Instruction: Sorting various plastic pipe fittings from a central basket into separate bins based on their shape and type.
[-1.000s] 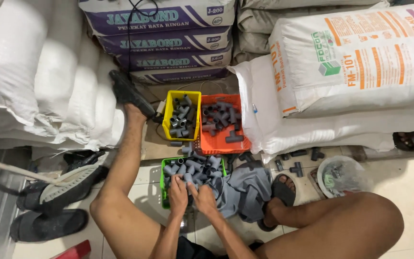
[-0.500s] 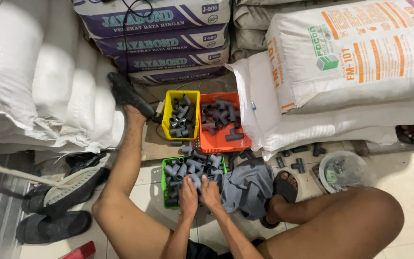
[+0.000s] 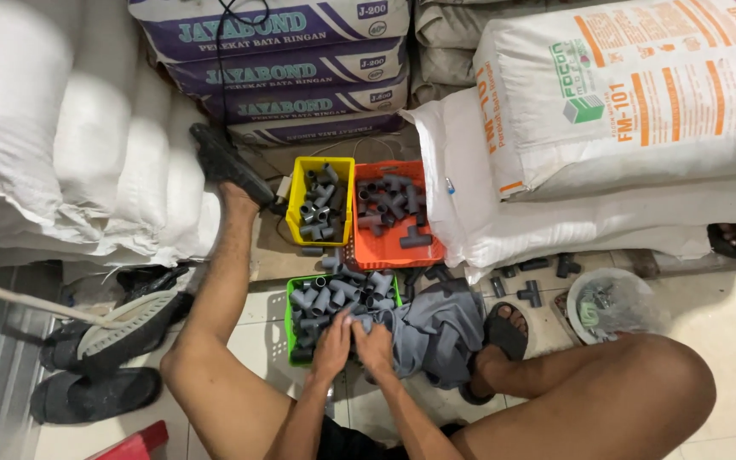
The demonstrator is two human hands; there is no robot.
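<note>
You sit on the tiled floor (image 3: 726,341), legs spread, w/ both hands down in the green basket (image 3: 293,308) between your knees. Your left hand (image 3: 334,341) and right hand (image 3: 374,342) lie side by side, nearly touching, fingers curled into the heap of grey pipe fittings (image 3: 334,294) at the basket's near right corner. Grip can't be confirmed: fingertips are buried among the fittings, so whether either hand is clamped on a piece is not visible.

Green basket sits on the floor just in front of you, approx. full of grey elbows and couplers. A grey cloth (image 3: 440,328) lies bunched against its right side, touching your right hand.

Beyond it, side by side and touching: yellow basket (image 3: 296,204) on the left, orange basket (image 3: 385,251) on the right, both holding grey fittings. A few loose fittings (image 3: 528,294) lie on the floor to the right, near a clear bag in a round tub (image 3: 611,302).

Stacked sacks (image 3: 623,111) wall the far side and right; white sacks (image 3: 70,136) on the left. Your left foot in a black sandal (image 3: 223,162) rests by the yellow basket. Spare shoes (image 3: 112,332) lie at the floor's left edge.
</note>
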